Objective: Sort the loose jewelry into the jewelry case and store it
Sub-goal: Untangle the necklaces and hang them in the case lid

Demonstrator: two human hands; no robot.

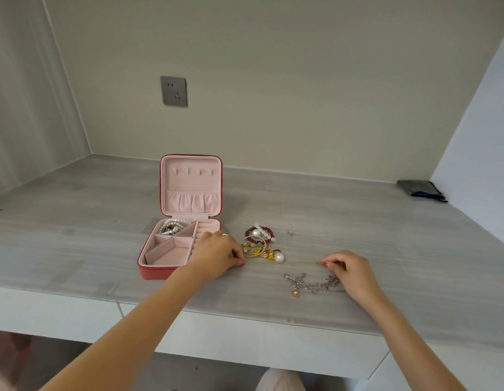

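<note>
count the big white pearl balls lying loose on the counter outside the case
2. One big pearl sits against the red bead bracelet; the other big pearl lies at the pile's near right edge, beside the gold charms. More may be hidden in the tangle.

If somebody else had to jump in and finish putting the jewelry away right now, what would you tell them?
Left hand: on the counter beside the open jewelry case, fingers curled at the edge of the loose pile; whether it pinches anything cannot be told.
Right hand: pinching the end of a thin gold chain lying on the counter.
Done: a pearl strand sits in the case's back left compartment.
Left: the red bead bracelet, the gold pieces with a big pearl, the silver charm bracelet and a small gold earring are all outside. Then shut the case and store it.
</note>
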